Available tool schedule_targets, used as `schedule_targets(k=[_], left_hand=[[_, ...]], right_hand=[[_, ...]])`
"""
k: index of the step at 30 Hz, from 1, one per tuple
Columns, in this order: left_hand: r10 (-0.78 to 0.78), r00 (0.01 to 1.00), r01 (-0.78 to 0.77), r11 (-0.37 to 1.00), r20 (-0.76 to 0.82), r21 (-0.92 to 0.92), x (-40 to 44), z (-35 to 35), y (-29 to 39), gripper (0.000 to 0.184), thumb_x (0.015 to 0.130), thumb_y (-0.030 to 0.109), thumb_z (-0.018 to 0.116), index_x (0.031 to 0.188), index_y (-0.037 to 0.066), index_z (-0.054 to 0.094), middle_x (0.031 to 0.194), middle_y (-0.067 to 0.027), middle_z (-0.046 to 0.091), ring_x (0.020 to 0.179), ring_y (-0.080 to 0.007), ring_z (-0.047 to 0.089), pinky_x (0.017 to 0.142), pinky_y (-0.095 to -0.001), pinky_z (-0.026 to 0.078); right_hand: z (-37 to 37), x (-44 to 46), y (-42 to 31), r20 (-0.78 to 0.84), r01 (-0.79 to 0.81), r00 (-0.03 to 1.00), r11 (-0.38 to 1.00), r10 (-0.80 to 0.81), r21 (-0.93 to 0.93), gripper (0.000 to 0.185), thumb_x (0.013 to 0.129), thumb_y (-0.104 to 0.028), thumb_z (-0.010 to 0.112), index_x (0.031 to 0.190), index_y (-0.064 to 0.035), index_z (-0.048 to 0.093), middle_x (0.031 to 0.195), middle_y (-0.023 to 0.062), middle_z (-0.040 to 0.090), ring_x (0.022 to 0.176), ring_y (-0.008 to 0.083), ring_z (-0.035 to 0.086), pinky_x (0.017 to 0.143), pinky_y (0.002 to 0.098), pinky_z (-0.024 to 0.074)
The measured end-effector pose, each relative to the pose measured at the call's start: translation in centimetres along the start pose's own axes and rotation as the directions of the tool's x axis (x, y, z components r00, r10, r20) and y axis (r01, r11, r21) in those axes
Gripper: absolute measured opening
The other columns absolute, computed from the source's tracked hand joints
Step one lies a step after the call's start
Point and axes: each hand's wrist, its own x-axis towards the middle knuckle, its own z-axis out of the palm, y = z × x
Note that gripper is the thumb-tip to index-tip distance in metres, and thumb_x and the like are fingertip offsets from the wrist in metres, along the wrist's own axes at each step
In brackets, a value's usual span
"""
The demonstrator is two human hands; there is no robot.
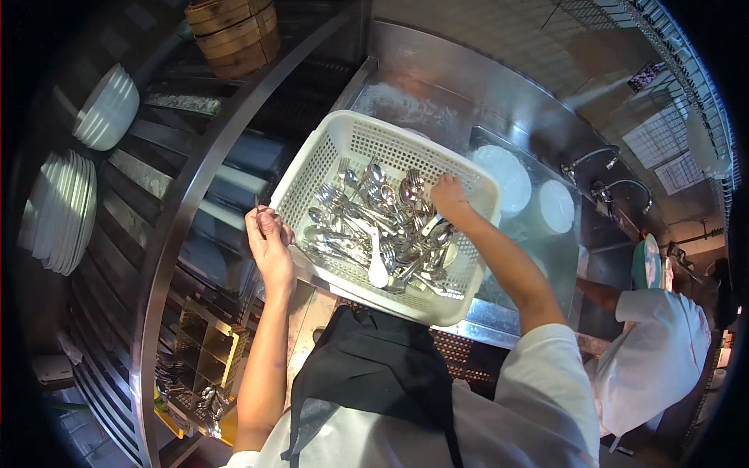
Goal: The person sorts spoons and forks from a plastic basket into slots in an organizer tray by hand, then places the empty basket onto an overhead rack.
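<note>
A white perforated basket [316, 144] sits on the metal counter, holding a heap of metal cutlery [355, 207] and a white spoon [378, 261]. Over the basket's right part, my right hand [451, 196] is closed at the edge of the heap; what its fingers hold, if anything, is hidden. Just outside the basket's left rim, my left hand [269, 234] is raised with its fingers pinched around a thin, dark item too small to make out.
Round white dishes [503, 179] lie in the sink at right. A co-worker in white [651, 359] stands at far right. On the left are a slatted metal rack [199, 183], stacked plates [58, 214], bowls [108, 109], bamboo steamers [234, 35] and a yellow compartment caddy [207, 335].
</note>
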Motion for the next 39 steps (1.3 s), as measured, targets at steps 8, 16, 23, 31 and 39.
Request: schedule_targets(k=[8,16,23,31,39], left_hand=[[0.012,0.994,-0.007,0.999,0.106,-0.048,0.7,0.1,0.6,0.031,0.094,0.035,0.037,0.098,0.004,0.04,0.076,-0.0026,0.042,0.06,-0.0101,0.044,0.057,-0.0231,0.041],[-0.24,0.829,0.259,0.965,0.505,0.033,2.3,6.1,-2.1,0.044,0.092,0.046,0.034,0.106,0.004,0.04,0.1,-0.0149,0.056,0.09,-0.0233,0.06,0.076,-0.0315,0.048],[-0.255,0.661,0.473,0.872,0.705,-0.127,1.8,7.2,-1.2,0.069,0.081,0.065,0.037,0.11,0.004,0.049,0.079,0.0007,0.05,0.068,-0.0104,0.048,0.064,-0.0269,0.04],[-0.291,0.886,0.39,0.889,0.361,-0.241,3.1,2.3,0.3,0.047,0.083,0.049,0.052,0.104,0.007,0.046,0.07,0.0038,0.039,0.06,-0.0065,0.035,0.057,-0.022,0.032],[-0.215,0.902,0.388,0.784,0.375,-0.484,4.0,-0.9,3.2,0.053,0.083,0.053,0.05,0.111,0.009,0.044,0.078,-0.0028,0.042,0.062,-0.0095,0.04,0.061,-0.0253,0.037]], right_hand=[[-7.4,-2.3,3.9,-0.17,0.207,0.976,0.843,-0.139,0.496,0.007,0.071,-0.013,0.053,0.074,-0.0099,0.059,0.076,0.0081,0.06,0.077,0.0264,0.057,0.065,0.0363,0.0449],[-19.7,-2.6,0.1,-0.669,0.65,0.695,0.628,-0.264,0.427,0.016,0.063,-0.005,0.061,0.079,-0.0046,0.057,0.076,0.0079,0.059,0.077,0.0276,0.057,0.065,0.0363,0.0449],[-19.5,0.1,-5.9,-0.737,0.647,0.674,0.44,0.051,0.622,0.029,0.065,-0.012,0.068,0.09,-0.0047,0.055,0.076,0.0078,0.057,0.074,0.027,0.056,0.067,0.0351,0.0449],[-12.8,-3.3,-4.1,-0.321,0.306,0.947,0.331,-0.009,0.893,0.014,0.073,-0.017,0.058,0.073,-0.0027,0.057,0.062,0.0128,0.055,0.059,0.0271,0.055,0.055,0.0344,0.0418],[-3.6,-12.8,-6.1,0.091,0.152,0.961,0.773,-0.262,0.616,0.04,0.068,-0.023,0.07,0.101,-0.008,0.053,0.083,0.0153,0.06,0.079,0.0328,0.058,0.073,0.0425,0.0484]])
